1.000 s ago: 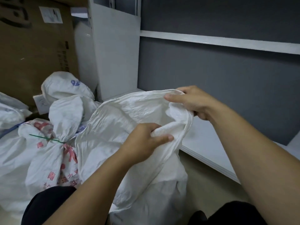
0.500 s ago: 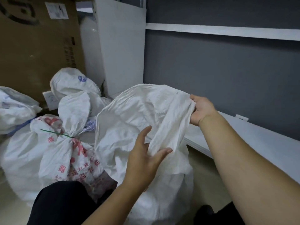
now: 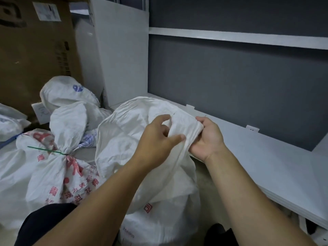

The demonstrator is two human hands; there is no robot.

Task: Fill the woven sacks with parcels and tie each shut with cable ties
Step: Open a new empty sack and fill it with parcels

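The sack (image 3: 142, 132) mouth is pinched by the right hand (image 3: 206, 139) and loosely gathered by the half-curled left hand (image 3: 156, 141). No cable tie is held, so the bunched neck could spring open if either grip is eased.

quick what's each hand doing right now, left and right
Left hand: fingers loosely curled against the gathered top of the white woven sack; a firm grip cannot be told.
Right hand: closed, gripping the bunched sack mouth.
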